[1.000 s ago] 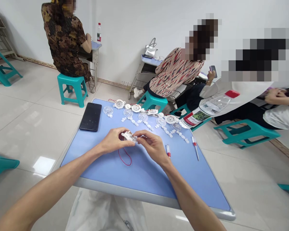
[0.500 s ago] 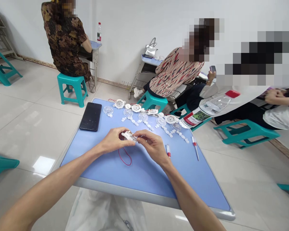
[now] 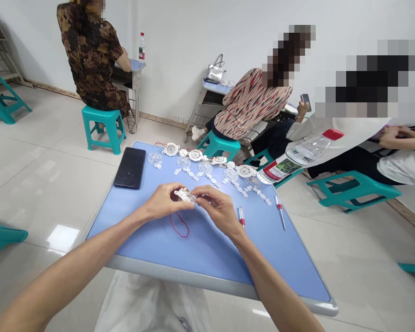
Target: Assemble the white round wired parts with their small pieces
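Observation:
My left hand (image 3: 162, 202) and my right hand (image 3: 216, 208) meet above the blue table top (image 3: 200, 249), both pinching a small white plastic part (image 3: 186, 195) between the fingers. Just below my left hand lies a loop of thin red cord (image 3: 179, 226). Further off, a row of round white plastic housings (image 3: 171, 149) and clear domes (image 3: 183, 162) runs along the far edge, with small white discs (image 3: 193, 175) scattered among them. Right of my right hand lie a short red-and-clear screwdriver (image 3: 241, 216) and a longer one (image 3: 280, 213).
A black smartphone (image 3: 129, 168) lies at the table's far left. A co-worker's hand holds a plastic bottle (image 3: 309, 150) over the right corner. Several people sit on teal stools (image 3: 103, 129) at desks along the wall. A white sack (image 3: 152, 304) stands below the near edge.
My hands and the white part stay almost in place. The whole view shifts very slightly with my head.

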Demonstrator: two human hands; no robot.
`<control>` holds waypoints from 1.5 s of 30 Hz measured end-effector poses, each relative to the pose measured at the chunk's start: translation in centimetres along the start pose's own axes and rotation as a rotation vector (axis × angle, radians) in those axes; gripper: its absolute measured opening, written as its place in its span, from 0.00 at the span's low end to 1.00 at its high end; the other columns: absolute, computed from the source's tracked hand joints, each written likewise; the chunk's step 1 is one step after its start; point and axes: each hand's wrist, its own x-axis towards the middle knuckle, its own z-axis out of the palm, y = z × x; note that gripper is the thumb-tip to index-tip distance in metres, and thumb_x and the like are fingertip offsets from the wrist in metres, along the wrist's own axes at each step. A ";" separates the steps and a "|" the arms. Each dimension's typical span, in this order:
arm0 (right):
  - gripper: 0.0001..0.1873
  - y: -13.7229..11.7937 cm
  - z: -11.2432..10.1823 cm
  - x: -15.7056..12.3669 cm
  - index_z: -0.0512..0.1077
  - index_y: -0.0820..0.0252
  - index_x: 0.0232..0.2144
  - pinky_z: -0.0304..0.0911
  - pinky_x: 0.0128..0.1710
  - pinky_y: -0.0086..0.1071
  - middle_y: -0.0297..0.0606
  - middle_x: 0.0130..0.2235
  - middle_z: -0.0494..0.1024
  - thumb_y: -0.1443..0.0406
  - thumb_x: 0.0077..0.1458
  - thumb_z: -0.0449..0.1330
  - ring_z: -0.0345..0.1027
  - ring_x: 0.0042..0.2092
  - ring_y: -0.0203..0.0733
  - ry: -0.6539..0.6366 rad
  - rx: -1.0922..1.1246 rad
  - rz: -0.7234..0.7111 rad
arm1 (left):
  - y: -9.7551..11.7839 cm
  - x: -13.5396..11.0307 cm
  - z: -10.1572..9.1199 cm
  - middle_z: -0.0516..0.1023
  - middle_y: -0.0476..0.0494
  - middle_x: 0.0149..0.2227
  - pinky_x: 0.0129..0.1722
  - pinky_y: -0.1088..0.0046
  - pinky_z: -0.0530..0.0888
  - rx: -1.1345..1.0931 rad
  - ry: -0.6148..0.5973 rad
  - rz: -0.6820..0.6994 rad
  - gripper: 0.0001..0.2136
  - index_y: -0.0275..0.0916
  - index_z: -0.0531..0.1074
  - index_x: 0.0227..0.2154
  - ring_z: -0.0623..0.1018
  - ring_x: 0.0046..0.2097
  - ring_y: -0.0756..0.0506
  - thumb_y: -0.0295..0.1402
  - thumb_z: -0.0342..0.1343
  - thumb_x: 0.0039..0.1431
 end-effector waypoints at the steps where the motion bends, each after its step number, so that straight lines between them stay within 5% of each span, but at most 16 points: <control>1: 0.06 0.0 0.0 0.0 0.75 0.53 0.38 0.68 0.41 0.37 0.39 0.40 0.78 0.62 0.59 0.60 0.72 0.43 0.44 -0.004 0.003 -0.001 | 0.0 0.0 0.0 0.75 0.48 0.33 0.34 0.75 0.69 -0.002 -0.001 0.000 0.19 0.35 0.75 0.40 0.72 0.33 0.49 0.40 0.66 0.47; 19: 0.06 0.5 0.1 0.0 0.76 0.54 0.36 0.67 0.39 0.36 0.40 0.40 0.76 0.61 0.59 0.60 0.70 0.43 0.43 0.004 0.025 0.018 | 0.0 0.0 0.0 0.75 0.48 0.33 0.33 0.75 0.69 -0.024 -0.001 0.011 0.18 0.35 0.75 0.40 0.71 0.33 0.49 0.40 0.65 0.47; 30: 0.07 0.6 0.8 0.0 0.76 0.55 0.31 0.66 0.34 0.33 0.37 0.36 0.74 0.59 0.55 0.61 0.68 0.38 0.40 0.087 0.152 0.158 | -0.3 0.1 -0.1 0.75 0.48 0.33 0.35 0.74 0.70 -0.035 0.000 -0.004 0.19 0.35 0.74 0.40 0.72 0.33 0.49 0.39 0.66 0.47; 45: 0.10 0.2 0.8 0.1 0.75 0.58 0.30 0.61 0.35 0.32 0.35 0.34 0.72 0.58 0.56 0.61 0.62 0.33 0.36 0.038 0.329 0.272 | -0.3 0.3 0.1 0.74 0.48 0.32 0.35 0.74 0.69 -0.140 -0.024 -0.041 0.19 0.34 0.73 0.39 0.71 0.33 0.50 0.39 0.67 0.46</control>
